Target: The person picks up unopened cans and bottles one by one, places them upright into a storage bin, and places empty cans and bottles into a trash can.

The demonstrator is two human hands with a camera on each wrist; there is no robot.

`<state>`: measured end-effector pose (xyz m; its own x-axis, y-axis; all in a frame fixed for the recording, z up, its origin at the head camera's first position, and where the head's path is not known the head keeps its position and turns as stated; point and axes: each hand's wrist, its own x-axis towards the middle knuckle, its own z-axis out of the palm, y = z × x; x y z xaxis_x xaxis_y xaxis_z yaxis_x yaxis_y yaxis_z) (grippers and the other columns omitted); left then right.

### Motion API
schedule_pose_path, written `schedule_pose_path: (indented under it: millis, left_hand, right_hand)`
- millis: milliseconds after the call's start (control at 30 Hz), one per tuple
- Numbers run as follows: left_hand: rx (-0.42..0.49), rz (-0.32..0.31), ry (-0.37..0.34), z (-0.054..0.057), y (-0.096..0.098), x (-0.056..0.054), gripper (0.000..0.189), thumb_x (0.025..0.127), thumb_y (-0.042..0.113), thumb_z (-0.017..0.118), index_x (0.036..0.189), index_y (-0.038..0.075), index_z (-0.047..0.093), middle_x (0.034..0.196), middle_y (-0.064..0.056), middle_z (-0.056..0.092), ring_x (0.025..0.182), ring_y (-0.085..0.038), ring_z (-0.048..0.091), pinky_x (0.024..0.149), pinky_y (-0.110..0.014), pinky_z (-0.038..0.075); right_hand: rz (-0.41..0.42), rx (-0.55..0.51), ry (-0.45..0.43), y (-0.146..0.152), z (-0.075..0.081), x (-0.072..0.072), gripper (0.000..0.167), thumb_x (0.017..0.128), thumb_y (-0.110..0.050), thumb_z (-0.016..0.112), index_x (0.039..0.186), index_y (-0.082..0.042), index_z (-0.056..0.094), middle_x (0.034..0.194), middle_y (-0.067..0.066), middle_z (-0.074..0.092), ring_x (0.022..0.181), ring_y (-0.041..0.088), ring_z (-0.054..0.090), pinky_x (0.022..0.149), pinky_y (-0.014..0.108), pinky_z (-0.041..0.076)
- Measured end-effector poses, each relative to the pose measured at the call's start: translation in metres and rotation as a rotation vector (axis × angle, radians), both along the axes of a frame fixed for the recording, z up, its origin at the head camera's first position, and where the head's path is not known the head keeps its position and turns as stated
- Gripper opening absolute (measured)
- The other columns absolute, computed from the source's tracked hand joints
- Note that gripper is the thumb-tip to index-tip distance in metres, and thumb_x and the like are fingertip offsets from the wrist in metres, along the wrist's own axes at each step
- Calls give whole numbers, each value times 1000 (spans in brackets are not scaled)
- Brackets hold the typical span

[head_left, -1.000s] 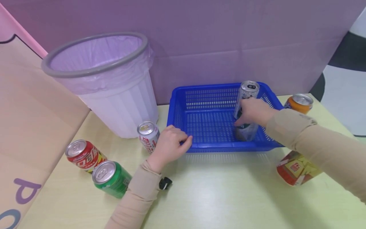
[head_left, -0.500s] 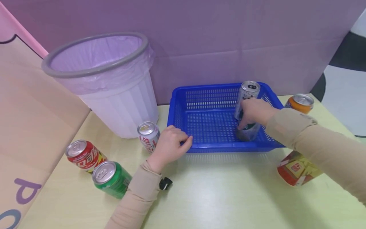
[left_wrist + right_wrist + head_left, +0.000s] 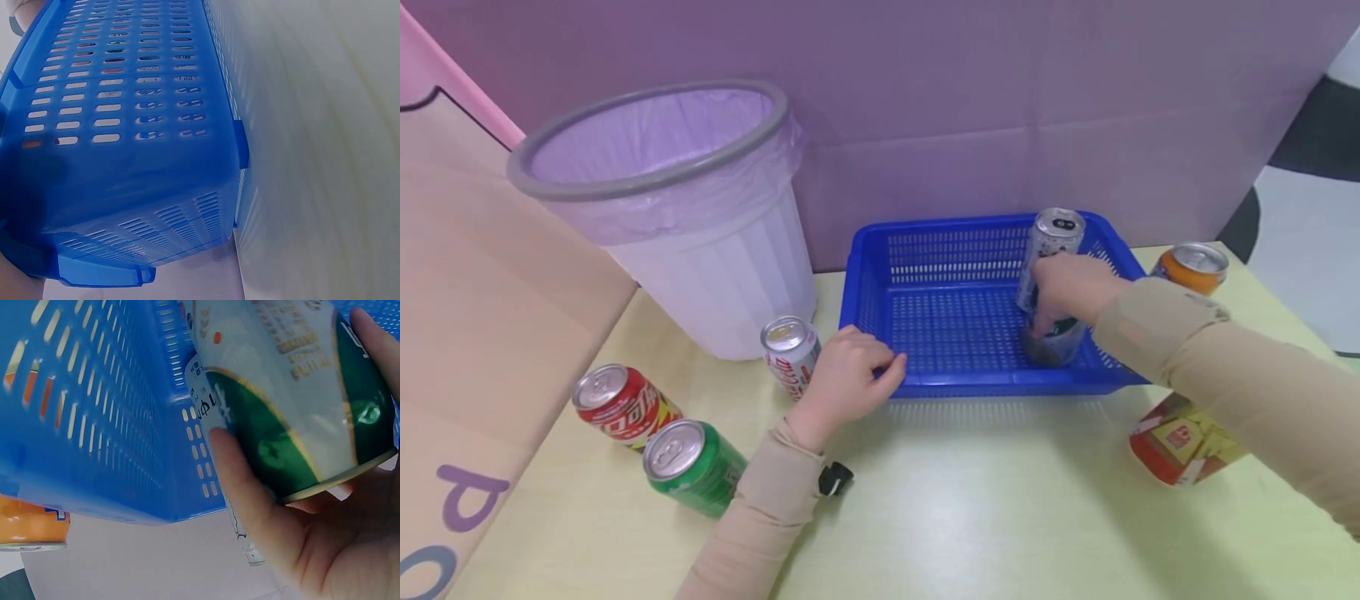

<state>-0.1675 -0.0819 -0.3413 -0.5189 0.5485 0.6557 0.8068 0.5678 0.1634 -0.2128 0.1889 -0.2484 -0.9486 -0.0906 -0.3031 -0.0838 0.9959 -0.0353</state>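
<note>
Inside the blue plastic basket (image 3: 951, 329), near its right end, my right hand (image 3: 1075, 287) grips a green-and-white drink can (image 3: 284, 419). Thumb and fingers wrap its sides; from the head its upper part is hidden by the hand. Just behind that can, a tall patterned silver can (image 3: 1049, 242) stands in the basket. My left hand (image 3: 850, 375) holds the basket's front left corner, fingers curled and partly hidden at the rim. In the left wrist view the basket wall (image 3: 144, 169) fills much of the picture, and a bit of that hand shows at the lower left.
A lined white bin (image 3: 715, 275) stands at the back left. A silver-and-red cola can (image 3: 788, 354), a red can (image 3: 625, 408) and a green can (image 3: 696, 467) are left of the basket. To its right are an orange can (image 3: 1191, 268) and a red-and-yellow container (image 3: 1180, 437).
My right hand and the green-and-white can have shifted slightly right inside the basket. My left hand stays at the basket's corner, and the other cans have not moved.
</note>
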Motion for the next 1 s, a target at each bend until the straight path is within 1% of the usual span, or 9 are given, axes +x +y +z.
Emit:
schedule_pose_path:
  millis: [100, 300, 467, 600, 767, 900, 967, 1000]
  left_hand:
    - [-3, 0, -3, 1, 1, 0, 41, 84, 16, 58, 46, 15, 43, 44, 6, 39, 44, -8, 33, 55, -27, 34]
    - [-13, 14, -11, 3, 2, 1, 42, 85, 18, 58, 46, 15, 42, 45, 6, 38, 45, -8, 32, 56, -27, 35]
    - [-19, 18, -19, 4, 1, 1, 42, 85, 18, 57, 46, 15, 43, 45, 6, 38, 44, -8, 33, 56, -27, 35]
    - [-20, 20, -23, 3, 1, 1, 42, 85, 17, 57, 46, 15, 43, 44, 6, 39, 44, -8, 34, 56, -27, 35]
    - [-18, 19, -20, 1, 1, 1, 42, 85, 17, 57, 46, 15, 43, 44, 6, 39, 44, -8, 34, 56, -27, 35]
    - [-11, 14, -13, 1, 1, 1, 42, 85, 17, 57, 46, 15, 42, 44, 6, 38, 44, -8, 32, 56, -27, 35]
    - [-7, 13, -9, 0, 1, 1, 42, 85, 17, 57, 45, 15, 42, 44, 6, 37, 44, -7, 32, 56, -27, 35]
    - [-6, 13, -8, 0, 0, 1, 42, 85, 17, 57, 45, 15, 42, 44, 6, 37, 44, -7, 31, 56, -27, 35]
  right_hand:
    - [17, 46, 8, 1, 2, 0, 59, 64, -20, 84, 109, 6, 56, 106, 26, 62, 91, 38, 60, 78, 55, 48]
    - [19, 89, 8, 0, 3, 1, 56, 66, -14, 83, 111, 6, 56, 111, 28, 60, 93, 39, 59, 81, 57, 47]
    - [20, 125, 8, -2, 2, 1, 58, 67, -16, 82, 114, 7, 56, 111, 28, 60, 92, 38, 59, 81, 57, 47]
    - [22, 133, 2, -2, 2, 1, 59, 67, -17, 82, 115, 6, 56, 112, 28, 60, 95, 39, 59, 83, 57, 46]
    - [34, 147, -4, -4, 2, 2, 56, 67, -16, 82, 112, 6, 57, 110, 28, 61, 92, 37, 59, 84, 58, 45]
    - [56, 162, 33, -9, 3, 3, 53, 64, -17, 81, 106, 5, 59, 103, 25, 64, 89, 37, 60, 81, 58, 46]
    - [69, 158, 58, -12, 5, 3, 52, 64, -18, 80, 107, 4, 60, 102, 24, 64, 89, 37, 61, 78, 58, 47]
    - [79, 148, 74, -13, 6, 3, 49, 64, -17, 79, 105, 3, 61, 100, 23, 65, 87, 36, 62, 75, 57, 48]
